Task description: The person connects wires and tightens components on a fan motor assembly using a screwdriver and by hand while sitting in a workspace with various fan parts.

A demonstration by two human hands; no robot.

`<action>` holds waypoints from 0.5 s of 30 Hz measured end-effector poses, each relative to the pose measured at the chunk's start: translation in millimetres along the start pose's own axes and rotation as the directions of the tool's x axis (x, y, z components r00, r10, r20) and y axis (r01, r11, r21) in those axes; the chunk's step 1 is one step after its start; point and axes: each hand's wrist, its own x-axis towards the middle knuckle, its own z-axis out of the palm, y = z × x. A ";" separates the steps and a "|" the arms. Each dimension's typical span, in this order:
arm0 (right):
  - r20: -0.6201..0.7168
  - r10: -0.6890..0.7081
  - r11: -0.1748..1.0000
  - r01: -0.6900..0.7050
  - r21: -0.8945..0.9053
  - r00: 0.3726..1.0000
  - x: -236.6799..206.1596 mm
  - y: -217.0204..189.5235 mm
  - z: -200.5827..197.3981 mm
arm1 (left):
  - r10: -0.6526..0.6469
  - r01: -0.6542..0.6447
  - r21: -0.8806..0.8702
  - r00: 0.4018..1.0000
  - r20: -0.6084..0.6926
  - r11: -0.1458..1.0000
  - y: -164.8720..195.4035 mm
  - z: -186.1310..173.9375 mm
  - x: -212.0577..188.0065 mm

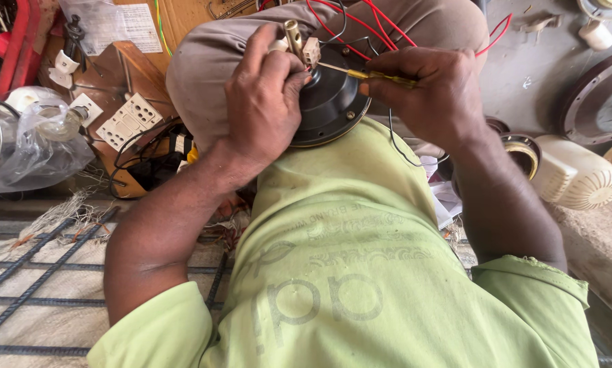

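Note:
A round black fan motor (333, 102) with a brass shaft (294, 35) rests on my lap, against my green shirt. My left hand (264, 102) grips its left side, fingers curled over the top near a small white terminal block (311, 51). My right hand (432, 85) holds a yellow-handled screwdriver (381, 77), its thin tip pointing left at the terminal block. Red wires (350, 20) and black wires loop up from the motor over my grey trousers.
White switch plates (129, 119) lie on a brown board at left, beside a clear plastic bag (37, 146). A cream ribbed fan cover (578, 177) and metal motor housings (602, 99) sit at right. Dark steel bars (40, 272) cross the floor bottom left.

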 end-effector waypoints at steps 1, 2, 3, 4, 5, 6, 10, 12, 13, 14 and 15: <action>-0.027 -0.041 0.999 0.041 -0.016 0.999 -3.0 -0.4 2.2 | -0.006 0.006 -0.035 1.000 -0.002 0.999 -1.2 -0.3 0.1; -0.053 -0.084 0.996 0.082 -0.033 0.995 -6.2 -1.1 4.7 | -0.013 0.013 -0.070 1.000 -0.004 0.997 -2.7 -0.4 0.0; -0.080 -0.130 0.991 0.126 -0.052 0.988 -8.9 -2.5 6.8 | -0.017 0.016 -0.103 1.000 -0.009 0.995 -4.5 -1.2 0.2; -0.091 -0.151 0.988 0.148 -0.038 0.984 -11.4 -3.8 9.0 | -0.029 0.030 -0.154 1.000 0.004 0.988 -6.5 -1.3 0.3; -0.098 -0.169 0.986 0.167 -0.024 0.981 -14.8 -6.4 11.6 | -0.046 0.049 -0.205 0.999 0.019 0.978 -8.0 -1.9 -0.2; -0.104 -0.187 0.982 0.187 -0.009 0.977 -17.3 -8.8 14.0 | -0.064 0.071 -0.255 0.997 0.035 0.964 -9.3 -1.8 -0.9; -0.102 -0.194 0.981 0.190 -0.044 0.976 -23.6 -17.0 16.9 | -0.134 0.149 -0.385 0.989 0.068 0.911 -10.7 1.9 -1.4; -0.093 -0.187 0.982 0.183 -0.049 0.978 -23.2 -18.2 15.9 | -0.149 0.162 -0.414 0.987 0.063 0.896 -9.8 3.3 -0.6; -0.091 -0.195 0.981 0.192 -0.041 0.977 -22.5 -18.1 14.7 | -0.164 0.179 -0.374 0.984 0.072 0.910 -9.2 3.3 -0.1; -0.090 -0.202 0.979 0.199 -0.033 0.975 -21.5 -17.5 13.2 | -0.179 0.196 -0.336 0.980 0.081 0.921 -8.7 3.1 0.4; -0.087 -0.208 0.978 0.206 -0.026 0.974 -21.2 -17.1 12.3 | -0.196 0.214 -0.298 0.976 0.089 0.930 -8.1 2.9 1.0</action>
